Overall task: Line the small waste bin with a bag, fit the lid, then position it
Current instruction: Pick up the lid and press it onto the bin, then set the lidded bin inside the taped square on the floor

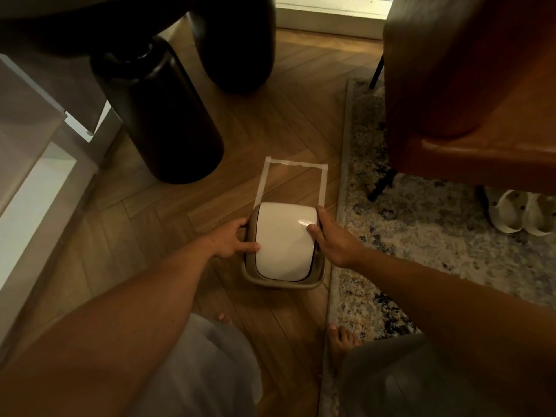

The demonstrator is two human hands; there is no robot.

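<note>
Small waste bin, beige body, white domed swing lid fitted on top, stands on the herringbone wood floor. Its far edge overlaps the near open end of a tape outline, a three-sided rectangle of pale masking tape on the floor; most of the bin is still outside the marked box, on the person's side. No bag edge visible under the lid, cannot tell if lined.

Left hand grips the bin's left side, fingers curled around the rim, one finger lying on the lid. Right hand clasps the right side, thumb pressed on the lid top, fingers down the side wall. Both hands closed on the bin.

Patterned rug edge runs just beside the bin on the right. Brown leather chair stands on the rug, dark legs showing. Pair of white clogs under it, far right. Large dark rounded furniture legs stand beyond the bin on the left. White shelf unit along the left edge. Person's bare toes and grey-clad knees at the bottom.
</note>
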